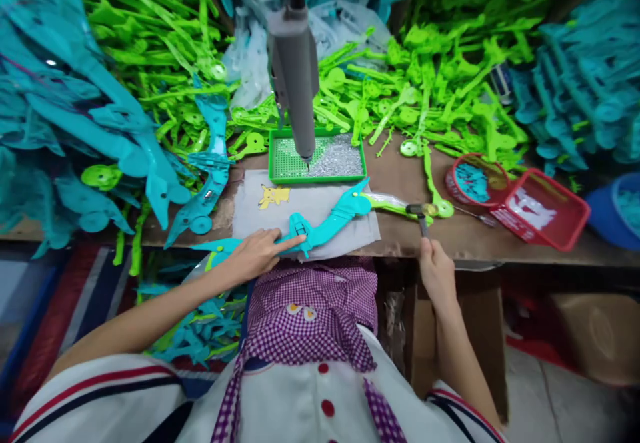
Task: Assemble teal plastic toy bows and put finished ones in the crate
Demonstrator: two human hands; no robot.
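Observation:
A long blue plastic toy part lies across the grey cloth, with a lime-green plastic arm joined at its right end. My left hand rests over the blue part's left half, gripping it, index finger stretched along its middle near a small dark rectangular detail. In my right hand, fingers wrapped round the handle, is a small hammer. Its head is over or against the round end of the green arm; contact cannot be made out. The underside of my left hand is hidden.
An electric screwdriver hangs above a green tray of small metal pieces. Green parts and blue parts are heaped around. Right are a red round tub, a red rectangular tub and a blue bucket.

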